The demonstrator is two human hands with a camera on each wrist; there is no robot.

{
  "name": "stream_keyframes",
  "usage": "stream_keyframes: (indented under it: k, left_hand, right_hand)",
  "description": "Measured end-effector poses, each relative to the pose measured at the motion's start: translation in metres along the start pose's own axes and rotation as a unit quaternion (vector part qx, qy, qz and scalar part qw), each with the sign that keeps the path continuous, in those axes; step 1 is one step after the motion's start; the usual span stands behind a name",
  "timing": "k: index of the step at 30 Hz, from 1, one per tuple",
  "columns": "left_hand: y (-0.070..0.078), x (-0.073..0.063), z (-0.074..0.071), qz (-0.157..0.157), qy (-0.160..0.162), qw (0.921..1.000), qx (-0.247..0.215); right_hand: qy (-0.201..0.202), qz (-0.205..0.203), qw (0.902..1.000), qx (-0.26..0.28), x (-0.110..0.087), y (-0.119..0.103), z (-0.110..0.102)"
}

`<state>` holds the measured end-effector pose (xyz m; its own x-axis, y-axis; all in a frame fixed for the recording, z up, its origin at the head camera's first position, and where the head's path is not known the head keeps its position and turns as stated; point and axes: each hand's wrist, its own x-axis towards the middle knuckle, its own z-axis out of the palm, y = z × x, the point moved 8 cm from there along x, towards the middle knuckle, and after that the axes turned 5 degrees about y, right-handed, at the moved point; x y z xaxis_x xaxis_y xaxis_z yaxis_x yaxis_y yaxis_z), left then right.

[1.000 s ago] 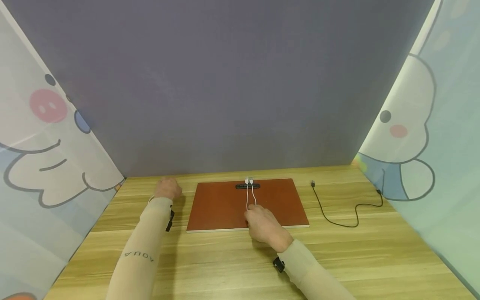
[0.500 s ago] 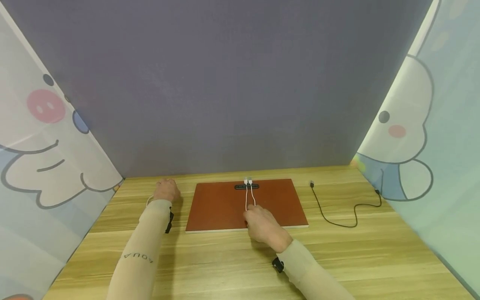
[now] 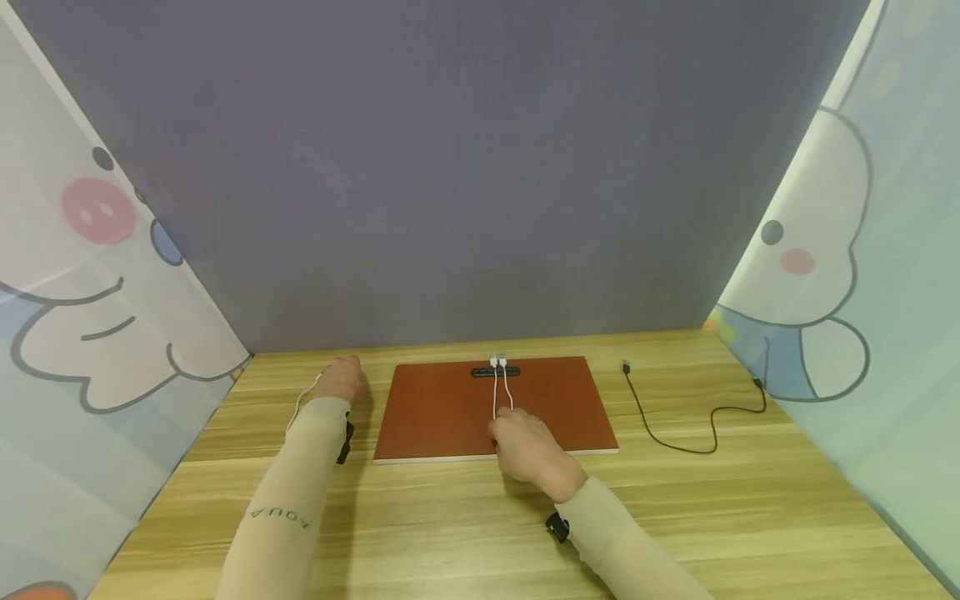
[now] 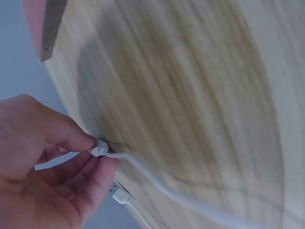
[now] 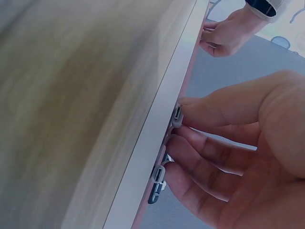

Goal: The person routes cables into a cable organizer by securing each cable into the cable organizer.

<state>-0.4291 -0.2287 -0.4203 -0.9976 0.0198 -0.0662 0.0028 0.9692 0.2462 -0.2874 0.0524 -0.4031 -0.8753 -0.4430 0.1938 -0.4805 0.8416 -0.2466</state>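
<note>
At the far left of the table, my left hand (image 3: 342,380) pinches the end of a white charging cable (image 4: 99,150) between thumb and fingers. Its cord trails back beside the wrist, and a white USB plug (image 4: 121,195) lies just past the fingers. My right hand (image 3: 531,450) is over the front edge of the red-brown board (image 3: 435,417). Its thumb and forefinger pinch a small white USB-C plug (image 5: 177,115), and a second white plug (image 5: 158,173) sits at the other fingers. Two white cables (image 3: 504,390) run from this hand to a black cable holder (image 3: 483,373).
A black USB cable (image 3: 678,450) lies in a loose curve right of the board. A grey panel (image 3: 480,183) stands behind the wood-grain table (image 3: 420,533). Cartoon-printed curtains (image 3: 817,250) hang at both sides.
My left hand has shifted slightly to the right, and a longer stretch of its white cable shows beside the wrist. The right hand stays in place on the board.
</note>
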Motion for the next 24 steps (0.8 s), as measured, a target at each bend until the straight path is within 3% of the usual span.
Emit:
stream_keyframes:
  k: [9,17,24]
  left_hand:
    - [0.005,0.0,-0.003,-0.007,-0.017,0.9994,-0.03]
    - [0.025,0.003,-0.004,0.052,-0.014,0.9975,-0.045]
    - [0.033,0.001,-0.001,0.052,-0.012,0.9921,-0.114]
  right_hand:
    - [0.001,0.001,1.0,0.0,0.0,0.001,0.001]
    - [-0.001,-0.001,1.0,0.006,0.0,0.0,0.001]
    - [0.001,0.001,0.9999,0.011,-0.002,0.0,0.0]
